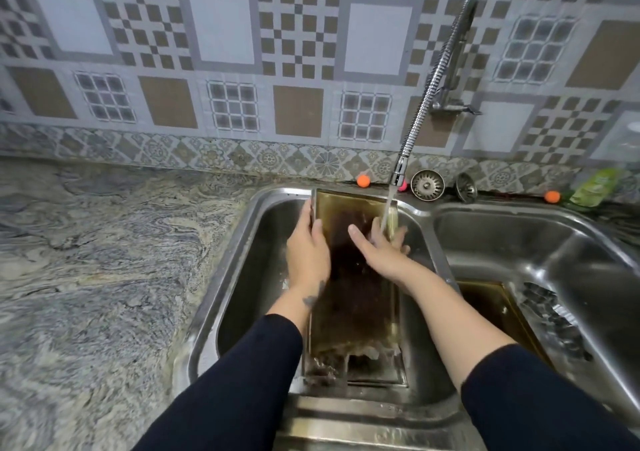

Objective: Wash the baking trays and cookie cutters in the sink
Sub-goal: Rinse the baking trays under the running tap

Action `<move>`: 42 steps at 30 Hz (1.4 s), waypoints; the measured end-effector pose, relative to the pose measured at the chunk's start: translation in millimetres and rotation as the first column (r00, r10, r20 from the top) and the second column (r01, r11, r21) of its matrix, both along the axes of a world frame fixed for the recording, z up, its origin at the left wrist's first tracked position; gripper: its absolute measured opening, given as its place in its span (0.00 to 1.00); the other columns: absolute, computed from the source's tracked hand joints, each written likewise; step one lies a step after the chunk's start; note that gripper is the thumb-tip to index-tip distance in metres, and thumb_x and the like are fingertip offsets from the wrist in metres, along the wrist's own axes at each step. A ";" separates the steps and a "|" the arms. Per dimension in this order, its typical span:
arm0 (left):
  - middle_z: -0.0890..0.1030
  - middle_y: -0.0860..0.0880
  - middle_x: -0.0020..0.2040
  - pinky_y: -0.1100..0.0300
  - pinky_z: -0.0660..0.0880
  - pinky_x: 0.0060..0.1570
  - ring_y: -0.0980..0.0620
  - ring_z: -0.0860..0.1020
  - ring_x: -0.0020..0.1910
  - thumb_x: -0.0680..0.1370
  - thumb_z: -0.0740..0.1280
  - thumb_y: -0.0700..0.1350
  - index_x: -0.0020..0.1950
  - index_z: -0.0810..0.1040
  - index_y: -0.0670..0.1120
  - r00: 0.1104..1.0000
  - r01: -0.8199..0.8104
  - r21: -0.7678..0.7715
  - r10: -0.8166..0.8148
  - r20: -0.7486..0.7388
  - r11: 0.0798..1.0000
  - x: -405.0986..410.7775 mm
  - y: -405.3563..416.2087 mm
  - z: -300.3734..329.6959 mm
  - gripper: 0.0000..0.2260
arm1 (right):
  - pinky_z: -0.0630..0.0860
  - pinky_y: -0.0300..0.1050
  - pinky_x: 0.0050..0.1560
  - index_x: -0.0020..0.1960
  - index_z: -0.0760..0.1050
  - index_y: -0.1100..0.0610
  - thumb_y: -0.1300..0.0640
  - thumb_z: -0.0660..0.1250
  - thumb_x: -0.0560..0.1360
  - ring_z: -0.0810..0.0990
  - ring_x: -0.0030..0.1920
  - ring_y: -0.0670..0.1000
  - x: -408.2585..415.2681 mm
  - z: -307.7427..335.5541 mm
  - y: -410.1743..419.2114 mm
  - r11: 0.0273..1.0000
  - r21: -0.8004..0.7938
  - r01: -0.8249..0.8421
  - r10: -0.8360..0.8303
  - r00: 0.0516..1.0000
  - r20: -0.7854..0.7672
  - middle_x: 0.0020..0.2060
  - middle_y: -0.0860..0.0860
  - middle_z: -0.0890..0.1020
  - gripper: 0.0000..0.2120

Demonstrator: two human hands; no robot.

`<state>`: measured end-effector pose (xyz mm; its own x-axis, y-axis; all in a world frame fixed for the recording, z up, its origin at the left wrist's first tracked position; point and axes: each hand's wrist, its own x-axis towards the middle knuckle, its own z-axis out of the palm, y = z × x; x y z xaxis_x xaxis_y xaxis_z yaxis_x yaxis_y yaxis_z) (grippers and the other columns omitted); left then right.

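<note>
Step in hand: rinsing a tray [356,298] under running water. The tray leans in the left basin of the sink [242,239], its top edge against the back rim and its lower end near the front wall. The tap [398,170] runs a stream onto the tray's upper right part.

The left hand [306,246] grips the tray's left edge, fingers curled round it, steadying it. The right hand [379,246] lies flat, fingers straight, pressed on the tray face under the stream; it holds nothing.

A second tray [491,308] lies in the right basin near its front left corner, with cutters [550,315] just beside it.

Judgement: the task is early; one tray is under water and the other items look untouched. Next move calls for rubbing the right hand down the dark face while the left hand maintains its grip, since a wet tray may slip.
</note>
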<state>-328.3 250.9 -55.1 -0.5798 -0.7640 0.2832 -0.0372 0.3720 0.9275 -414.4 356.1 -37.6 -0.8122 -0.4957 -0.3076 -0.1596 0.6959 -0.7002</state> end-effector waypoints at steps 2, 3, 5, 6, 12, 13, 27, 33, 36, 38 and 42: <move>0.74 0.50 0.70 0.69 0.65 0.61 0.54 0.72 0.67 0.82 0.59 0.43 0.75 0.65 0.50 0.998 0.054 -0.075 -0.056 -0.023 0.996 0.0 14.8 5.3 0.20 | 0.44 0.59 0.75 0.77 0.38 0.45 0.27 0.51 0.72 0.40 0.77 0.60 1.7 9.9 -9.2 0.987 -0.157 0.017 -0.015 1.000 0.013 0.76 0.53 0.35 0.43; 0.75 0.50 0.69 0.68 0.68 0.59 0.54 0.74 0.66 0.82 0.60 0.44 0.75 0.65 0.52 0.996 0.080 -0.133 -0.084 -0.025 0.988 -0.8 22.8 6.5 0.21 | 0.50 0.58 0.75 0.77 0.38 0.46 0.28 0.53 0.72 0.46 0.77 0.57 1.9 14.7 -13.5 0.962 -0.271 0.039 -0.024 0.998 0.058 0.77 0.51 0.40 0.43; 0.78 0.52 0.65 0.64 0.73 0.53 0.53 0.78 0.59 0.81 0.61 0.45 0.75 0.63 0.58 0.993 0.116 -0.249 -0.112 0.030 0.962 -2.3 37.5 5.8 0.23 | 0.64 0.56 0.71 0.77 0.37 0.44 0.32 0.56 0.74 0.60 0.74 0.54 -0.5 17.9 -17.5 0.874 -0.471 0.120 -0.043 0.984 0.171 0.77 0.49 0.52 0.41; 0.79 0.53 0.64 0.61 0.74 0.50 0.52 0.79 0.56 0.81 0.61 0.45 0.76 0.60 0.61 0.990 0.132 -0.299 -0.113 0.081 0.945 -2.2 43.7 4.0 0.25 | 0.70 0.55 0.66 0.76 0.38 0.41 0.34 0.57 0.75 0.65 0.71 0.54 -1.4 19.1 -15.5 0.827 -0.538 0.162 -0.052 0.975 0.214 0.75 0.50 0.59 0.39; 0.62 0.59 0.76 0.52 0.70 0.67 0.55 0.65 0.71 0.82 0.53 0.50 0.78 0.56 0.57 0.946 0.302 -0.446 -0.206 0.251 0.842 0.3 60.8 -13.1 0.23 | 0.72 0.45 0.57 0.75 0.50 0.38 0.50 0.54 0.82 0.70 0.62 0.47 -0.9 21.2 13.1 0.686 -0.691 0.225 -0.166 0.974 0.152 0.73 0.50 0.64 0.25; 0.56 0.59 0.78 0.51 0.63 0.71 0.55 0.59 0.75 0.82 0.50 0.51 0.78 0.53 0.57 0.935 0.330 -0.458 -0.220 0.277 0.826 -0.4 65.0 -13.1 0.23 | 0.70 0.46 0.60 0.75 0.53 0.38 0.52 0.53 0.83 0.68 0.63 0.46 -1.9 22.4 15.8 0.672 -0.709 0.215 -0.174 0.976 0.130 0.73 0.50 0.64 0.23; 0.42 0.54 0.79 0.41 0.45 0.74 0.47 0.43 0.78 0.83 0.43 0.57 0.79 0.43 0.57 0.880 0.193 -0.066 -0.143 0.453 0.979 -49.0 2.1 2.2 0.24 | 0.60 0.64 0.71 0.62 0.67 0.28 0.50 0.55 0.80 0.61 0.73 0.50 -26.4 37.2 43.8 0.550 -0.819 0.163 -0.146 0.984 0.098 0.74 0.44 0.62 0.18; 0.42 0.53 0.80 0.44 0.46 0.75 0.48 0.46 0.78 0.82 0.42 0.59 0.79 0.44 0.55 0.804 0.274 -0.061 -0.194 0.562 0.960 -32.6 3.6 -23.5 0.25 | 0.60 0.76 0.64 0.50 0.69 0.21 0.52 0.55 0.81 0.63 0.73 0.56 -52.5 46.8 57.0 0.445 -0.818 0.364 -0.268 0.926 0.266 0.74 0.49 0.63 0.22; 0.41 0.53 0.79 0.45 0.42 0.76 0.51 0.41 0.78 0.83 0.42 0.58 0.79 0.43 0.54 0.784 0.337 -0.104 -0.218 0.581 0.936 -28.9 11.2 -28.2 0.26 | 0.63 0.73 0.65 0.56 0.67 0.24 0.52 0.55 0.81 0.65 0.72 0.56 -60.0 48.6 56.0 0.369 -0.812 0.451 -0.341 0.879 0.333 0.74 0.49 0.62 0.20; 0.41 0.54 0.79 0.45 0.42 0.76 0.52 0.40 0.78 0.82 0.42 0.59 0.79 0.43 0.54 0.775 0.393 -0.140 -0.245 0.583 0.909 -27.0 16.2 -27.7 0.26 | 0.65 0.69 0.66 0.66 0.62 0.29 0.52 0.55 0.82 0.65 0.72 0.55 -64.9 49.2 55.4 0.329 -0.802 0.498 -0.382 0.847 0.369 0.75 0.49 0.61 0.19; 0.44 0.55 0.79 0.44 0.46 0.76 0.53 0.41 0.78 0.81 0.45 0.63 0.79 0.44 0.56 0.752 0.548 -0.270 -0.325 0.573 0.792 -18.7 31.0 -18.8 0.28 | 0.67 0.68 0.65 0.70 0.58 0.34 0.51 0.55 0.81 0.67 0.70 0.57 -74.2 49.9 52.8 0.258 -0.788 0.559 -0.415 0.801 0.432 0.73 0.51 0.64 0.20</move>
<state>-347.1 281.9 -73.9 -0.9583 -0.2701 0.0931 -0.1638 0.7865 0.5955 -488.6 408.9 12.3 -0.9936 -0.0596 -0.0955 0.1107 -0.3648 -0.9245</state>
